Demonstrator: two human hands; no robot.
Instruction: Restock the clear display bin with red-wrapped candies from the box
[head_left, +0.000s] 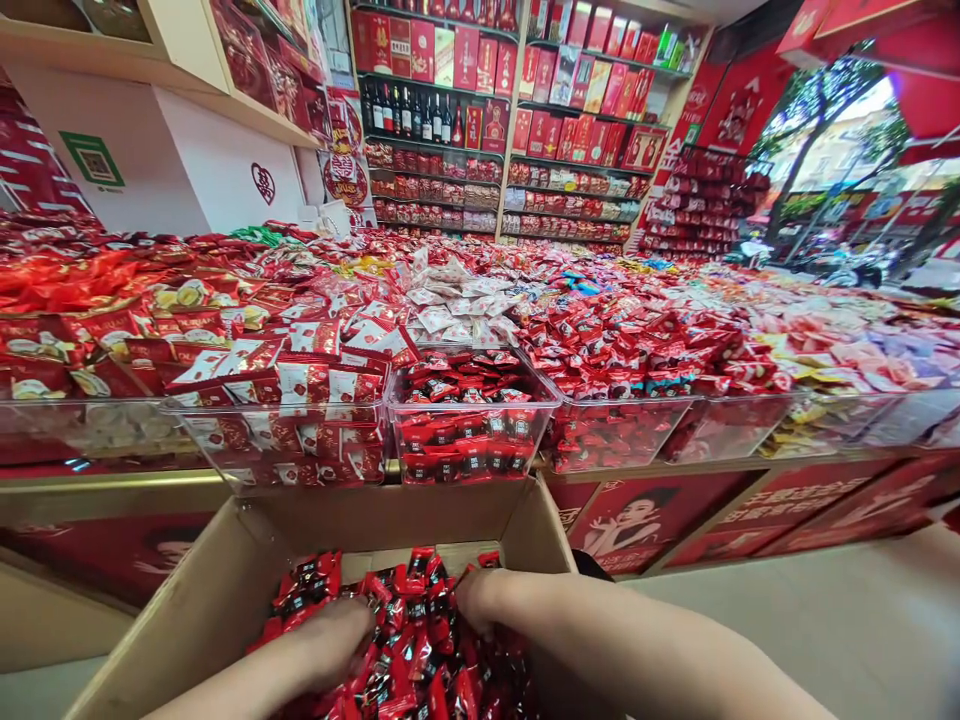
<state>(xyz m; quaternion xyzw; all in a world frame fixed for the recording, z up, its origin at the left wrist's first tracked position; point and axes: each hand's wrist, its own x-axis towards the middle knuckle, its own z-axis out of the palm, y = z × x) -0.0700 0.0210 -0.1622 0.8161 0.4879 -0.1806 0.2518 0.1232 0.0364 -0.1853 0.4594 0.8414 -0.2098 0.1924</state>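
Observation:
Both of my hands reach down into an open cardboard box (184, 590) holding a heap of small red-and-black wrapped candies (416, 640). My left hand (341, 635) is sunk into the left of the heap, its fingers buried among the wrappers. On the right side of the heap, my right hand (480, 600) is pushed in too, fingers hidden under the candies. Just beyond the box stands a clear plastic bin (555, 395), partly filled with candies in the same red-and-black wrapping.
Neighbouring clear bins hold red-and-white packets (330, 385) on the left and red wrapped sweets (622, 340) on the right. A pile of white packets (457, 300) lies behind. Shelves (510, 110) with bottles and red boxes line the back wall. Tiled floor (787, 620) shows at right.

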